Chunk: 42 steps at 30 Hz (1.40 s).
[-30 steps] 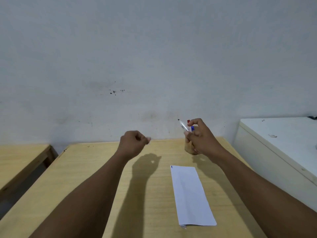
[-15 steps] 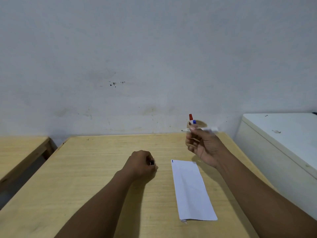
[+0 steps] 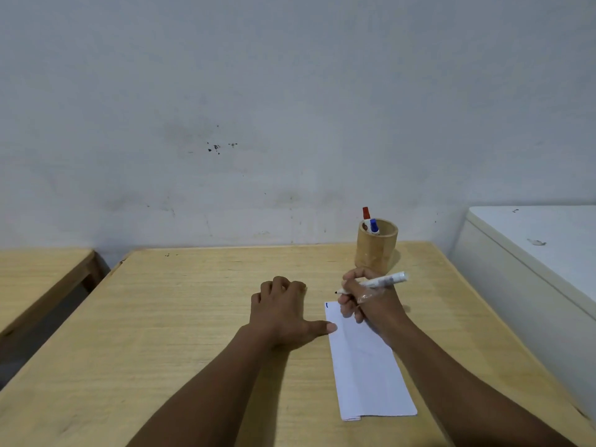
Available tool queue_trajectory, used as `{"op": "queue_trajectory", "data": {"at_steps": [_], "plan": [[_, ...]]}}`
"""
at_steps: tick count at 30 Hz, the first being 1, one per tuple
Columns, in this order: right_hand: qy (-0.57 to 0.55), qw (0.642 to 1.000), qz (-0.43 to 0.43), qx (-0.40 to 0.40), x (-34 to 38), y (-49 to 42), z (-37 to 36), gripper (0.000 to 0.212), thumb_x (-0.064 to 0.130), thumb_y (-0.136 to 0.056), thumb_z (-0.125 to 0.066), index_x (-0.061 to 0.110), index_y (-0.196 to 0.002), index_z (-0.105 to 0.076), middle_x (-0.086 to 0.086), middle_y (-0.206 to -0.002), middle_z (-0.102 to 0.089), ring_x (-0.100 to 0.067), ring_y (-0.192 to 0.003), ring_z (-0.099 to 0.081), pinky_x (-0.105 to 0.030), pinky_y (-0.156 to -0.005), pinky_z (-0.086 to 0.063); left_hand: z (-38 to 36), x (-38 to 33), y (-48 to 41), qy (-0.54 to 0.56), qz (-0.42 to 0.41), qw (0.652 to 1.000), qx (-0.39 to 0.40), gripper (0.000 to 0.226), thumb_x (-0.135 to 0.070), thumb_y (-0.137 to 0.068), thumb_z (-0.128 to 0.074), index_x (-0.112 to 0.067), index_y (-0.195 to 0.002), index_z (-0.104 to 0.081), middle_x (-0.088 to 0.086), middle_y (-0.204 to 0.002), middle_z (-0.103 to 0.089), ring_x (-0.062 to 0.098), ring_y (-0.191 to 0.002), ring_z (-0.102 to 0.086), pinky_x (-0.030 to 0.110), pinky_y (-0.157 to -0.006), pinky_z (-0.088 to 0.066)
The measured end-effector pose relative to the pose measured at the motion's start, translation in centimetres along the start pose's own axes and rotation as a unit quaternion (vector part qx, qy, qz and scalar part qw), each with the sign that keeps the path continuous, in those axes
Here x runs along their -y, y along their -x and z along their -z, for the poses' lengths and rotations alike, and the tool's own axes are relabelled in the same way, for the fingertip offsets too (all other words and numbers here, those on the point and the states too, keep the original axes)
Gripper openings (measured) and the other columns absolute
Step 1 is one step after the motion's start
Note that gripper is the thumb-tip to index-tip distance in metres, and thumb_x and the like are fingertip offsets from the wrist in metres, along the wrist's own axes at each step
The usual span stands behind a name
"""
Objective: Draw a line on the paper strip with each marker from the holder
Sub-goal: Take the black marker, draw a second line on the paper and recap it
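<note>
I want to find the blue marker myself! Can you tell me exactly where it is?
Look at the far right end of the wooden table, near the wall, for the round wooden holder. Two markers stand in it. The blue marker is the shorter-looking one with the blue cap, just right of the taller red marker.

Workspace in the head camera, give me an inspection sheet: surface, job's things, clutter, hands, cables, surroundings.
Surface: wooden table, light, a few dark specks near its far edge.
Job's things: white paper strip with a short blue mark at its far left corner; wooden holder with a red-capped marker and a blue-capped marker; uncapped marker, black tip just past the strip's far end.
Clutter: nothing seen.
Hands: left hand on the table, thumb at the strip's edge; right hand holds the uncapped marker.
Cables: nothing seen.
Surroundings: stained wall, second table, white cabinet.
</note>
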State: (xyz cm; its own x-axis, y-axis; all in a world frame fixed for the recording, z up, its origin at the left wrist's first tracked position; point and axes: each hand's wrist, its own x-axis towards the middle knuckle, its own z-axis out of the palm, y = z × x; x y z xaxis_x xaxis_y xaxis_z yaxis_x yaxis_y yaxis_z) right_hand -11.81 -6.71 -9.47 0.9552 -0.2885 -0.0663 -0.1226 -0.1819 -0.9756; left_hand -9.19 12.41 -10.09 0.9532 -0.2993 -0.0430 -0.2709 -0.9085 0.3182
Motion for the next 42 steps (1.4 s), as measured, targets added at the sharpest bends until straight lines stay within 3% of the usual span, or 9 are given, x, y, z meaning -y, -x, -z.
{"op": "queue_trajectory", "data": {"at_steps": [4,13,20,26,32,34,37,39,42], "plan": [[0.015,1.0,0.004,-0.011,-0.7,0.0,-0.8,0.017,0.017,-0.087,-0.074,0.003,-0.081,-0.067,-0.01,-0.063,-0.073,-0.019,-0.053,-0.067,-0.026,-0.046,-0.045,0.1,0.0,-0.3,0.001,0.002,1.0,0.012,0.102,-0.089,-0.06,-0.06,-0.032,-0.142,-0.042,0.0,-0.15,-0.034,0.024,-0.141,-0.026,0.045,-0.112,-0.025],[0.075,0.995,0.047,-0.051,-1.7,-0.4,-1.2,0.022,0.026,-0.08,-0.081,0.007,-0.076,-0.069,-0.011,-0.062,-0.074,-0.005,-0.039,-0.061,-0.027,-0.045,-0.048,0.2,0.2,-0.4,0.006,0.008,1.0,0.022,0.105,-0.088,-0.06,-0.062,-0.033,-0.146,-0.039,0.0,-0.153,-0.031,0.025,-0.144,-0.024,0.046,-0.113,-0.025],[0.09,0.994,0.045,-0.044,-1.7,-0.2,-1.2,0.018,0.027,-0.07,-0.079,0.013,-0.068,-0.068,-0.009,-0.062,-0.074,-0.022,-0.052,-0.069,-0.034,-0.051,-0.055,0.2,0.1,-0.4,0.012,0.009,1.0,0.023,0.105,-0.087,-0.06,-0.063,-0.033,-0.146,-0.039,0.0,-0.154,-0.031,0.024,-0.145,-0.023,0.046,-0.114,-0.023],[-0.069,0.997,-0.026,-0.03,-0.2,-0.2,-0.5,0.017,0.007,-0.087,-0.069,0.003,-0.07,-0.067,-0.015,-0.061,-0.064,-0.021,-0.047,-0.057,-0.028,-0.048,-0.045,0.8,0.3,-0.7,0.044,0.018,0.998,0.033,0.101,-0.085,-0.063,-0.064,-0.032,-0.145,-0.042,-0.002,-0.15,-0.036,0.024,-0.143,-0.028,0.046,-0.115,-0.027],[-0.211,0.968,-0.109,-0.083,1.8,-0.7,1.2,0.013,0.017,-0.086,-0.073,0.01,-0.079,-0.064,-0.004,-0.054,-0.059,-0.01,-0.042,-0.047,-0.02,-0.039,-0.032,2.2,3.5,-1.2,0.171,-0.023,0.985,-0.014,0.017,-0.024,-0.088,-0.071,-0.017,-0.103,-0.076,-0.003,-0.103,-0.074,0.018,-0.106,-0.067,0.02,-0.077,-0.046],[-0.228,0.965,-0.076,-0.103,3.1,-0.7,1.9,0.017,0.019,-0.083,-0.079,0.008,-0.078,-0.066,-0.004,-0.054,-0.062,-0.008,-0.039,-0.05,-0.019,-0.037,-0.034,2.4,3.7,-1.1,0.195,-0.025,0.979,-0.049,0.011,-0.022,-0.088,-0.073,-0.016,-0.093,-0.08,-0.004,-0.093,-0.079,0.014,-0.095,-0.071,0.022,-0.075,-0.051],[-0.292,0.954,-0.033,-0.053,5.5,-0.2,2.8,0.016,0.017,-0.084,-0.078,0.006,-0.081,-0.067,-0.01,-0.063,-0.064,-0.015,-0.05,-0.058,-0.025,-0.049,-0.043,3.5,2.6,-1.1,0.353,0.007,0.932,-0.076,0.015,-0.03,-0.086,-0.079,-0.015,-0.085,-0.081,-0.001,-0.085,-0.08,0.012,-0.082,-0.073,0.026,-0.073,-0.053],[-0.34,0.94,-0.032,-0.003,6.9,0.4,3.3,0.013,0.016,-0.09,-0.07,0.003,-0.09,-0.068,-0.015,-0.07,-0.07,-0.021,-0.058,-0.066,-0.032,-0.063,-0.047,5.0,0.9,-1.2,0.516,0.032,0.854,-0.063,0.019,-0.03,-0.087,-0.078,-0.011,-0.088,-0.079,0.004,-0.088,-0.078,0.016,-0.08,-0.073,0.03,-0.074,-0.051],[-0.349,0.936,-0.027,0.029,8.4,1.4,3.1,0.01,0.014,-0.093,-0.06,0.007,-0.091,-0.067,-0.016,-0.074,-0.071,-0.02,-0.056,-0.067,-0.03,-0.06,-0.045,6.8,-2.0,-1.5,0.655,0.05,0.754,-0.024,0.026,-0.035,-0.088,-0.076,-0.011,-0.097,-0.077,0.001,-0.085,-0.07,0.019,-0.084,-0.071,0.03,-0.077,-0.049]]}}
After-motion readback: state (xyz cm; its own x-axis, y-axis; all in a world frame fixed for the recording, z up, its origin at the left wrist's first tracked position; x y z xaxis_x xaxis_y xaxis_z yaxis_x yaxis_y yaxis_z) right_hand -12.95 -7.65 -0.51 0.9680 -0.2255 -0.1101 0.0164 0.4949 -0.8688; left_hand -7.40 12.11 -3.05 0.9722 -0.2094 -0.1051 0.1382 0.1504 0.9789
